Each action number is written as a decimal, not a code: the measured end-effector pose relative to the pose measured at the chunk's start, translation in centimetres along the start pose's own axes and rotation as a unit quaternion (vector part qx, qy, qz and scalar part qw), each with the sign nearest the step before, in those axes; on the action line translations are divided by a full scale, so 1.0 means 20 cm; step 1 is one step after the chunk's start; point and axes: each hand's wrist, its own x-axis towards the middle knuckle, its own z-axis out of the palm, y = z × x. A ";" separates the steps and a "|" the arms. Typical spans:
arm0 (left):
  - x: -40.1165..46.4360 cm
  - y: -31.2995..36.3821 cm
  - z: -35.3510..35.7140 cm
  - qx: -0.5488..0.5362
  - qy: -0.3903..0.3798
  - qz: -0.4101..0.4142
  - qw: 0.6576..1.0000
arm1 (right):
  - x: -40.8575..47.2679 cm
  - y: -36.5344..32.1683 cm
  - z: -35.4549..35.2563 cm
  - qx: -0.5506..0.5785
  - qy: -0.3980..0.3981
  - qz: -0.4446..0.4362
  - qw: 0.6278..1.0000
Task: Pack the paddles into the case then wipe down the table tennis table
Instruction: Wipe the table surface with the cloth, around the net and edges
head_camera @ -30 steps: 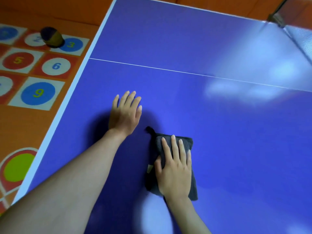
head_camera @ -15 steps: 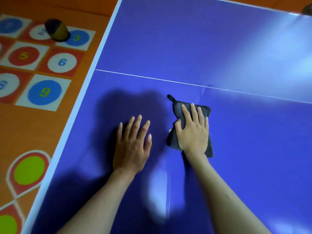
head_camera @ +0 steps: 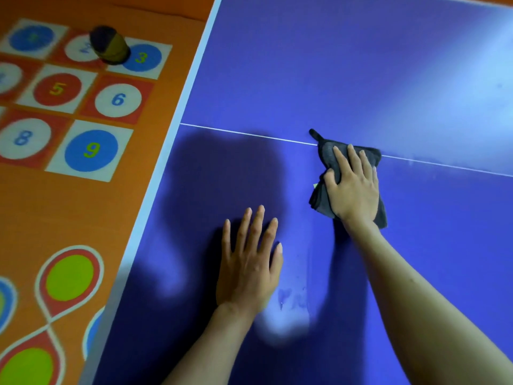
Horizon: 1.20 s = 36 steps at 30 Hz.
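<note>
Both hands are working: right hand [head_camera: 354, 190] is pressing cloth [head_camera: 330, 157] forward, now reaching the centre line [head_camera: 249, 135]. Left hand [head_camera: 249, 262] is resting flat, fingers relaxed, on table [head_camera: 361, 65]; I'm judging wiping well underway.

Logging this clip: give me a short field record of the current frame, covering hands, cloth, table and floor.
left hand: flat on the table, fingers spread
right hand: pressing the grey cloth, fingers straight
cloth position: across the white centre line
table tennis table: blue, faint damp streaks near the left hand
floor: orange number mat, small brown object on it
</note>
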 end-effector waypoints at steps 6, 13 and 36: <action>0.00 0.00 0.02 -0.027 0.038 0.009 0.999 | -0.34 -0.10 -0.01 -0.003 0.015 -0.019 1.000; -0.01 -0.04 -0.05 -0.195 0.111 -0.021 0.974 | -1.11 -0.25 -0.04 -0.024 0.050 -0.044 0.998; -0.06 -0.61 -0.17 -0.004 -0.014 0.040 0.999 | -0.81 -0.46 0.06 -0.018 0.032 -0.022 0.999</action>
